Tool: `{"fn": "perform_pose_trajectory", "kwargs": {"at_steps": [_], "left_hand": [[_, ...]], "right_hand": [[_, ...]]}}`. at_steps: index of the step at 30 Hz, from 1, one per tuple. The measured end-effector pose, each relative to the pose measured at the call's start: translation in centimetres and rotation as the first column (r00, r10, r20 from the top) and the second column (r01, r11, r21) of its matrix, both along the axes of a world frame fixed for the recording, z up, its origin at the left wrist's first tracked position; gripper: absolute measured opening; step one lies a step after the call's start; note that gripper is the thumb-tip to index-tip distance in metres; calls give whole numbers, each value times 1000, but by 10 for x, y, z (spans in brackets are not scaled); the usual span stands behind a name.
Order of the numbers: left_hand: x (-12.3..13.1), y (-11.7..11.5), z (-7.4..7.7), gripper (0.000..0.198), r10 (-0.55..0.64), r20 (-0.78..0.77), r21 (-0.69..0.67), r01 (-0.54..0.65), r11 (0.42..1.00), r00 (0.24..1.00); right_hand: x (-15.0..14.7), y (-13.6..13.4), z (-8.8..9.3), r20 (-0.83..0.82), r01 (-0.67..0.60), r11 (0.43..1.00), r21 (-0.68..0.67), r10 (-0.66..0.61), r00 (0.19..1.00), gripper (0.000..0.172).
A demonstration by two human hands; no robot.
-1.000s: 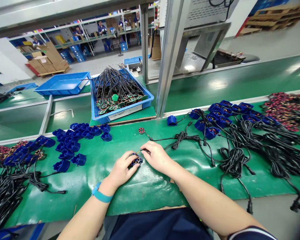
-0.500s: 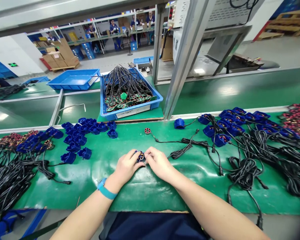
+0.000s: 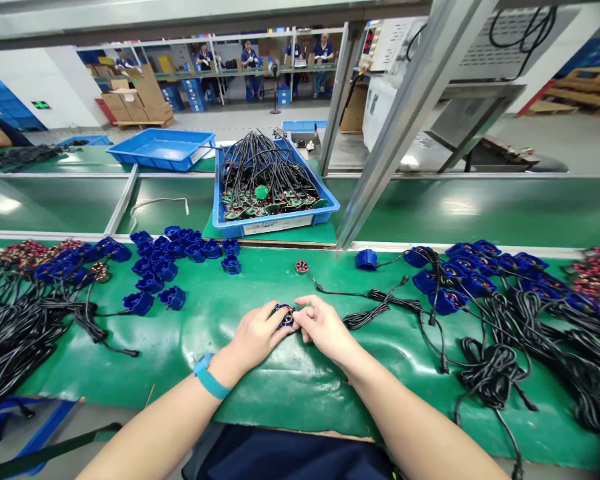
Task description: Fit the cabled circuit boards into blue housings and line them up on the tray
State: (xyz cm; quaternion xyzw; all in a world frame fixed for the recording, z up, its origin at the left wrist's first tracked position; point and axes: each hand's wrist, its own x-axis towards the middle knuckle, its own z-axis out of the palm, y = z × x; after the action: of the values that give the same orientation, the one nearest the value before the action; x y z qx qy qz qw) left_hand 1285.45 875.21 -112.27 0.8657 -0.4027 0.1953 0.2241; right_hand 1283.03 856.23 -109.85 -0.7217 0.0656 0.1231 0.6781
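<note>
Low over the green mat, my left hand grips a small round blue housing with copper-coloured parts inside it. From the other side, my right hand has its thumb and forefinger pinched at the housing's right edge. Whatever lies between those fingertips is too small to make out. Just beyond my hands lies a round red-and-copper coil part, joined to a black cable. A lone blue housing stands farther back on the right.
Loose blue housings cluster on the left, beside heaped black cables. More bundled cables and wired blue housings cover the right. A blue tray of cabled green boards stands behind, near a slanted metal post.
The camera view has shifted slightly. My left hand still holds the blue housing, while my right fingers have curled a little differently at its edge.
</note>
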Motion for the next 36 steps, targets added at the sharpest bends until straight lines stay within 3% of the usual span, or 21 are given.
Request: {"fn": "perform_pose_trajectory", "kwargs": {"at_steps": [10,24,36], "left_hand": [[3,1,-4,44,-16,23,9,16,1000,1000],[-1,-1,-7,39,38,41,23,-39,999,998],[-1,-4,-10,28,4,-23,-6,-4,1000,1000]], "right_hand": [[2,-11,7,-77,-134,985,110,143,987,70],[5,-16,-3,-77,-162,961,224,184,980,66],[13,-19,-2,-131,-228,958,176,252,959,72]]}}
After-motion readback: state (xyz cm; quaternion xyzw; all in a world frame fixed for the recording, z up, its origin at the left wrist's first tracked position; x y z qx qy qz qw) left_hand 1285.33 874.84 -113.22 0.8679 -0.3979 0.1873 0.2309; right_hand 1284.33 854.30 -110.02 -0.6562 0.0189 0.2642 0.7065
